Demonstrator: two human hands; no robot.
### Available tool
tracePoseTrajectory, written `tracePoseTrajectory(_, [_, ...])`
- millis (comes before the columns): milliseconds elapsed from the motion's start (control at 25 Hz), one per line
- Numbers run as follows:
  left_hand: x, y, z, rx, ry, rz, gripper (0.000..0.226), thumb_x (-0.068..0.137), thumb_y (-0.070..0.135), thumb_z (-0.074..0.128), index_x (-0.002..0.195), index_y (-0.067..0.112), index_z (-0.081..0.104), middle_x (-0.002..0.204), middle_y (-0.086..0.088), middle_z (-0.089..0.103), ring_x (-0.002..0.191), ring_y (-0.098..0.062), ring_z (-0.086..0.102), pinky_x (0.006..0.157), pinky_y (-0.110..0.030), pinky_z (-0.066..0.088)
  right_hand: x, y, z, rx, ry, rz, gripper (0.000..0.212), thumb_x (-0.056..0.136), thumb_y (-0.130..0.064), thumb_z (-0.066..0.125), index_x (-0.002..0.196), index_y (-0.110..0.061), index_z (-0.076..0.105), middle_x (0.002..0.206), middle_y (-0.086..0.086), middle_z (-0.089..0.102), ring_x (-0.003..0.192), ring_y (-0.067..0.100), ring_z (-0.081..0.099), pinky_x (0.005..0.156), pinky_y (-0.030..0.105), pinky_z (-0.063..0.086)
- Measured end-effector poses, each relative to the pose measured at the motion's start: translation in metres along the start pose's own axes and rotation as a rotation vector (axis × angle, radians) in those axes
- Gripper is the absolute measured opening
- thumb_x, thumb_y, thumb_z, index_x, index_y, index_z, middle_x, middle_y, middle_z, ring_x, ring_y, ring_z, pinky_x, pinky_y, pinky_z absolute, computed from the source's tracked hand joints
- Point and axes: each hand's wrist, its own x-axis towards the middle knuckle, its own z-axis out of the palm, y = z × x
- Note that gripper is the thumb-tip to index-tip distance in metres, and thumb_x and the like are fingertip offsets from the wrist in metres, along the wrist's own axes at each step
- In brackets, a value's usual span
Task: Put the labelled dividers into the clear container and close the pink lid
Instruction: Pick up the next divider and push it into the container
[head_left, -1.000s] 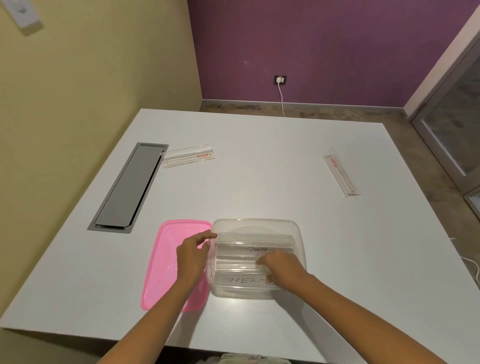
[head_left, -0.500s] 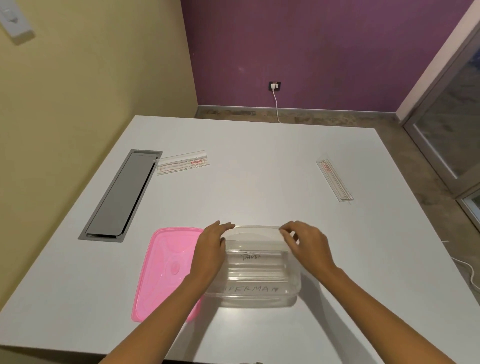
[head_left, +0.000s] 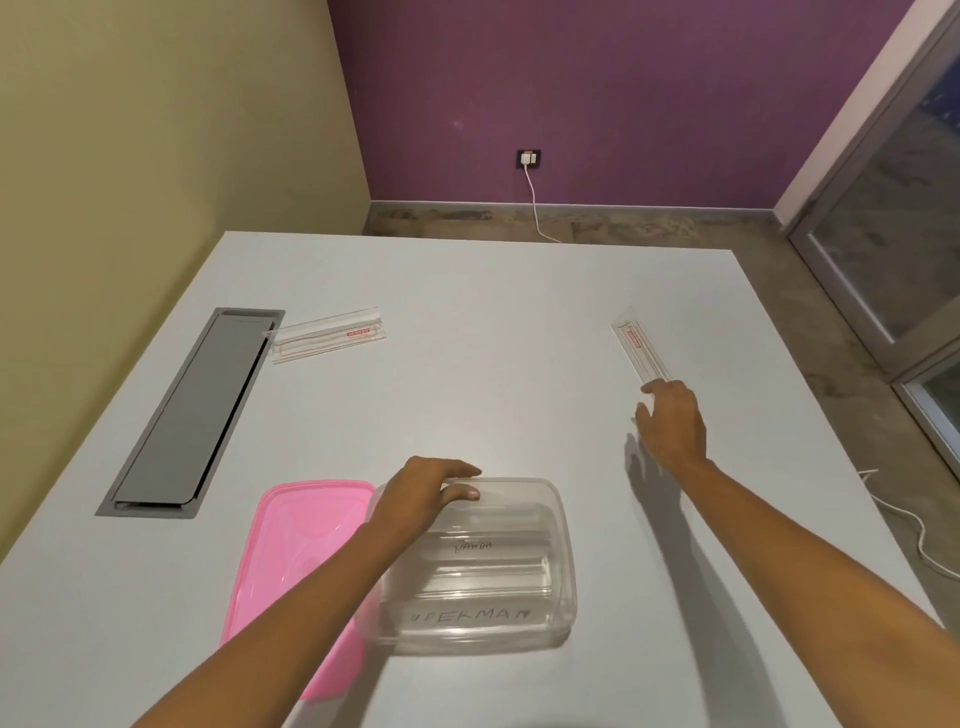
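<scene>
The clear container (head_left: 563, 566) stands near the table's front edge with two dividers inside, one marked PANDA (head_left: 474, 546) and one marked SUPERMAN (head_left: 470, 617). My left hand (head_left: 423, 496) grips the container's far left rim. The pink lid (head_left: 291, 551) lies flat to the left of the container, partly under my left forearm. A clear divider with a red label (head_left: 640, 349) lies at the right of the table; my right hand (head_left: 672, 423) is stretched out with fingers apart, its tips at the divider's near end. Another red-labelled divider (head_left: 328, 335) lies far left.
A grey cable hatch (head_left: 192, 410) is set into the white table (head_left: 493, 364) at the left. A yellow wall runs along the left side. A white cable (head_left: 537, 208) hangs from a socket on the purple back wall.
My right hand has left the container's rim and reached forward and right to the divider at the right. The left hand stays on the container's far rim.
</scene>
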Motion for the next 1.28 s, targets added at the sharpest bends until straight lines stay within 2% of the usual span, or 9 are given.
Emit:
tracePoseTrajectory(120, [0.004, -0.005, 0.001, -0.008, -0.026, 0.017, 0.03, 0.084, 0.037, 0.066, 0.112, 0.029, 0.069, 0.116, 0.006, 0.071, 0.111, -0.009, 0.062, 0.095, -0.025, 0.045, 0.031, 0.018, 0.006, -0.066, -0.067, 0.102, 0.043, 0.089, -0.006, 0.056, 0.13, 0.002, 0.045, 0.126, 0.025, 0.049, 0.118, 0.037, 0.047, 0.088, 0.046, 0.049])
tracePoseTrajectory(240, [0.006, -0.009, 0.003, 0.003, 0.018, 0.047, 0.023, 0.091, 0.026, 0.059, 0.111, 0.025, 0.07, 0.112, 0.005, 0.072, 0.105, -0.007, 0.065, 0.09, -0.015, 0.044, 0.055, 0.031, 0.015, -0.083, -0.128, 0.16, 0.047, 0.089, -0.002, 0.053, 0.133, 0.004, 0.036, 0.126, 0.026, 0.047, 0.116, 0.037, 0.046, 0.087, 0.044, 0.048])
tracePoseTrajectory(400, [0.008, -0.01, 0.009, -0.007, 0.073, 0.055, 0.024, 0.094, 0.019, 0.056, 0.111, 0.024, 0.071, 0.108, 0.009, 0.073, 0.1, -0.004, 0.065, 0.086, -0.009, 0.043, 0.076, 0.038, 0.026, -0.216, -0.146, 0.093, 0.035, 0.09, 0.003, 0.049, 0.123, 0.009, 0.042, 0.116, 0.028, 0.052, 0.106, 0.039, 0.051, 0.088, 0.043, 0.044])
tracePoseTrajectory(520, [0.007, -0.01, 0.012, -0.02, 0.098, 0.053, 0.024, 0.093, 0.016, 0.056, 0.11, 0.024, 0.072, 0.105, 0.01, 0.073, 0.096, -0.003, 0.065, 0.083, -0.006, 0.042, 0.083, 0.042, 0.031, -0.14, -0.153, 0.142, 0.034, 0.084, 0.011, 0.049, 0.117, 0.01, 0.043, 0.111, 0.031, 0.053, 0.101, 0.044, 0.054, 0.083, 0.048, 0.048])
tracePoseTrajectory(680, [0.005, -0.009, 0.014, -0.019, 0.112, 0.06, 0.024, 0.094, 0.017, 0.055, 0.109, 0.024, 0.072, 0.104, 0.011, 0.073, 0.095, -0.003, 0.065, 0.085, -0.01, 0.044, 0.079, 0.044, 0.034, -0.086, -0.201, 0.239, 0.028, 0.084, 0.009, 0.049, 0.111, 0.008, 0.042, 0.108, 0.029, 0.056, 0.096, 0.047, 0.06, 0.077, 0.046, 0.052])
tracePoseTrajectory(880, [0.003, -0.007, 0.014, -0.021, 0.101, 0.051, 0.023, 0.095, 0.02, 0.053, 0.111, 0.023, 0.07, 0.109, 0.01, 0.072, 0.101, -0.005, 0.064, 0.088, -0.014, 0.044, 0.061, 0.04, 0.041, -0.007, -0.1, 0.402, 0.02, 0.092, -0.004, 0.042, 0.109, 0.007, 0.043, 0.104, 0.029, 0.062, 0.093, 0.047, 0.062, 0.072, 0.045, 0.05])
tracePoseTrajectory(1040, [-0.004, 0.0, 0.017, -0.071, 0.144, 0.056, 0.025, 0.096, 0.023, 0.05, 0.116, 0.023, 0.066, 0.115, 0.012, 0.068, 0.109, -0.003, 0.059, 0.093, -0.013, 0.04, 0.043, 0.034, 0.031, 0.066, 0.033, 0.474, 0.024, 0.092, -0.011, 0.039, 0.093, 0.008, 0.054, 0.09, 0.029, 0.066, 0.08, 0.043, 0.063, 0.065, 0.037, 0.043])
tracePoseTrajectory(1160, [-0.008, 0.009, 0.019, -0.1, 0.186, 0.087, 0.025, 0.097, 0.022, 0.048, 0.115, 0.025, 0.065, 0.115, 0.013, 0.065, 0.109, -0.001, 0.057, 0.094, -0.014, 0.039, 0.024, 0.02, 0.015, 0.161, -0.011, 0.504, 0.048, 0.093, -0.039, 0.042, 0.081, 0.004, 0.058, 0.075, 0.018, 0.064, 0.068, 0.034, 0.06, 0.061, 0.032, 0.044])
tracePoseTrajectory(1280, [-0.013, 0.017, 0.018, -0.116, 0.234, 0.118, 0.025, 0.098, 0.021, 0.046, 0.114, 0.027, 0.065, 0.114, 0.015, 0.065, 0.109, 0.0, 0.057, 0.093, -0.011, 0.038, -0.003, -0.003, -0.007, 0.271, -0.18, 0.515, 0.067, 0.081, -0.072, 0.044, 0.06, -0.008, 0.045, 0.054, 0.004, 0.047, 0.048, 0.02, 0.046, 0.048, 0.025, 0.034])
